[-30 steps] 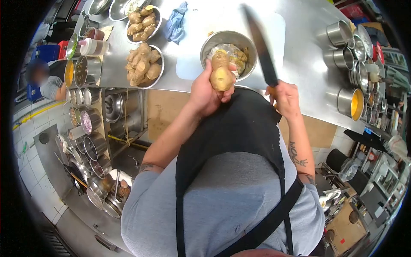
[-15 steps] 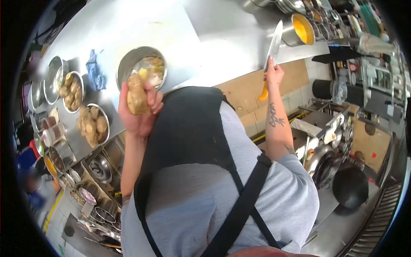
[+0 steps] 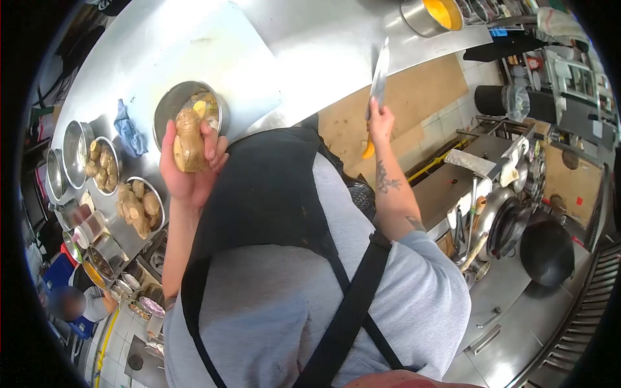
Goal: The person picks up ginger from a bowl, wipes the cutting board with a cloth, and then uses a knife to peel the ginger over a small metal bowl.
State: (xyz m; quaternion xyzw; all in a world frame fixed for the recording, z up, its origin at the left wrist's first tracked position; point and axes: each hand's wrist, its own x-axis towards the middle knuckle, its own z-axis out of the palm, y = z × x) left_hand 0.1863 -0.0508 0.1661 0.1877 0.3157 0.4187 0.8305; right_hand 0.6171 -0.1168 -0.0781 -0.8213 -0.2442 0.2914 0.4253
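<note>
Hands both closed: left hand (image 3: 187, 169) grips a ginger root (image 3: 189, 140), right hand (image 3: 380, 121) a knife (image 3: 378, 77).

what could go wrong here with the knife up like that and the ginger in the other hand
1. The right hand holds the knife blade up, away from the counter; a swing could catch someone nearby.
2. The left hand grips the ginger root with fingers wrapped round it, so a cut in the air might nick them.
</note>
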